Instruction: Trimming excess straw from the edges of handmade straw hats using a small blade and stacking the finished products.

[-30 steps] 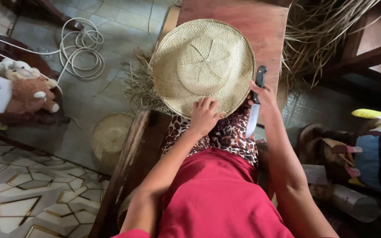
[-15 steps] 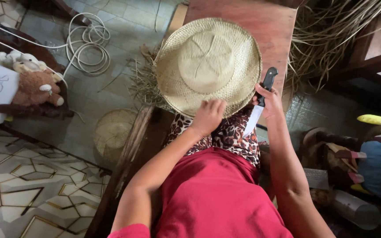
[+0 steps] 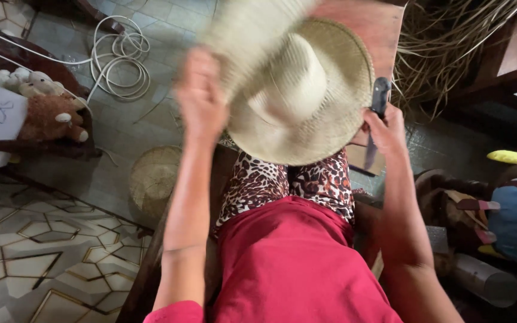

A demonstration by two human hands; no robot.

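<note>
Seated figure in a red top [image 3: 294, 263] and leopard-print trousers [image 3: 288, 179], seen from above: the left hand [image 3: 201, 98], blurred with motion, is closed on the near brim of a woven straw hat [image 3: 306, 90], tilting it up off the reddish wooden table [image 3: 369, 24] so that the crown faces the wearer. The right hand [image 3: 384, 128] is wrapped round the dark handle of a knife [image 3: 375, 119], blade pointing down and held clear of the hat's right edge, apparently to keep it out of the weave. Beyond lie a small round woven piece [image 3: 154, 179] on the tiled floor [image 3: 43, 239], a coiled white cord [image 3: 121, 60], a plush toy [image 3: 52, 116] and loose dried fibre strands [image 3: 450, 48].
</note>
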